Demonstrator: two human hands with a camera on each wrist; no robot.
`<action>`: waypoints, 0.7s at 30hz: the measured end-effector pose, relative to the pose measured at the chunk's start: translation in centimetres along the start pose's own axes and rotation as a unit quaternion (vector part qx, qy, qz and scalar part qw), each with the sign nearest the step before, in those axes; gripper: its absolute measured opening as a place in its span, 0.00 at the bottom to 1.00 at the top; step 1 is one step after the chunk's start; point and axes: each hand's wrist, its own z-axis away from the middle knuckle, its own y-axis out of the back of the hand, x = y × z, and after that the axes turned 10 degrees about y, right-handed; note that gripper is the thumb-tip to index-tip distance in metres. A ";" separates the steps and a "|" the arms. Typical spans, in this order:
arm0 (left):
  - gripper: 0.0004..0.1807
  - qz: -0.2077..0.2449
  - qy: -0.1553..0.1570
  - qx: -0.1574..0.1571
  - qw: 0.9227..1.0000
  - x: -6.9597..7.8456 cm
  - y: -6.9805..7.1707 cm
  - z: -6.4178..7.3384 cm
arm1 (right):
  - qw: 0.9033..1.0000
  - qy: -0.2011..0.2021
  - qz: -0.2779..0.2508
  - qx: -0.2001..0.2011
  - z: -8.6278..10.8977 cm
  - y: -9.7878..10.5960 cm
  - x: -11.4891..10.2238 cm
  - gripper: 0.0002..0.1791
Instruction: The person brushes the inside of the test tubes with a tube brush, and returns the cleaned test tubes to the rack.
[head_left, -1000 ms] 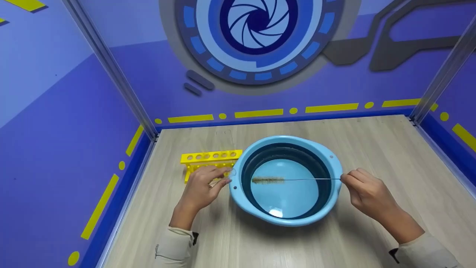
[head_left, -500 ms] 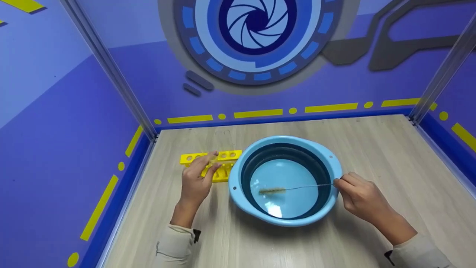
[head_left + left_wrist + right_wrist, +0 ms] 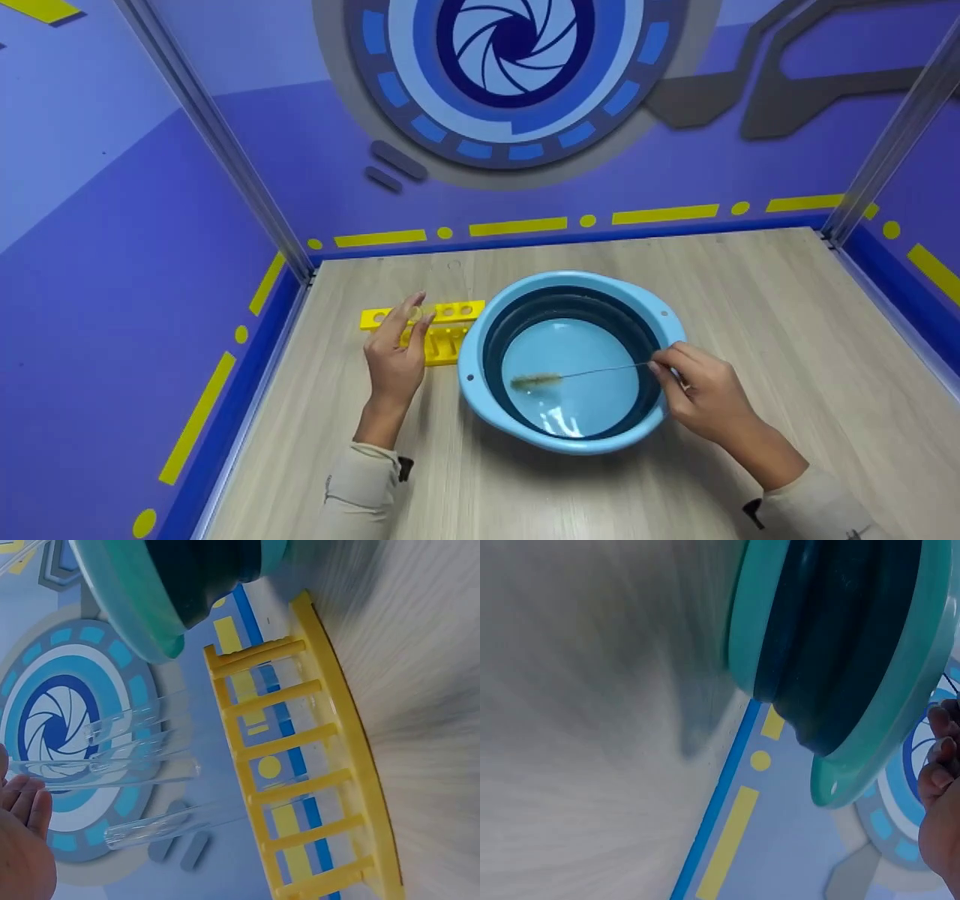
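A clear test tube [image 3: 135, 774] is held in the fingertips of my left hand [image 3: 394, 364], above the yellow test tube rack [image 3: 466, 308]. In the left wrist view its rounded end points down at the rack but stays apart from it. My right hand [image 3: 709, 394] pinches the thin wire handle of a test tube brush [image 3: 536, 381] at the right rim of a blue basin [image 3: 474, 409]. The bristle head hangs over the inside of the basin; whether it touches the bottom is hard to tell.
Other clear test tubes [image 3: 157, 829] stand in the rack, which sits close against the basin's left side. The wood-look table [image 3: 750, 300] is bounded by printed blue panels [image 3: 247, 165] at the back and sides.
My left hand has carried the test tube from the basin's left rim to above the rack, turning it upright. My right hand has shifted left with the brush, now tilted bristles-down.
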 end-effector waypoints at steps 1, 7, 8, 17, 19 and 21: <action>0.19 -0.002 0.004 0.001 1.000 -0.2 -0.1 0.0 | 1.000 -0.002 -0.005 0.001 -0.1 -0.2 0.0 0.10; 0.19 -0.027 0.034 -0.004 0.999 -0.9 -0.5 0.1 | 1.000 -0.003 -0.001 -0.002 -0.3 -0.8 0.2 0.11; 0.19 -0.029 0.039 -0.007 0.999 -0.9 -0.5 0.1 | 1.000 -0.002 0.000 -0.002 -0.3 -0.8 0.2 0.11; 0.19 -0.057 0.063 -0.026 0.996 -1.1 -0.7 -0.5 | 1.000 0.010 0.010 -0.004 -0.3 -0.8 0.0 0.11; 0.21 -0.068 0.067 -0.030 0.995 -1.1 -0.8 -0.9 | 1.000 0.009 0.010 -0.003 -0.4 -0.8 -0.1 0.09; 0.23 -0.088 0.076 -0.036 0.993 -1.0 -0.9 -1.4 | 1.000 0.003 0.011 -0.007 -0.3 -0.8 -0.1 0.06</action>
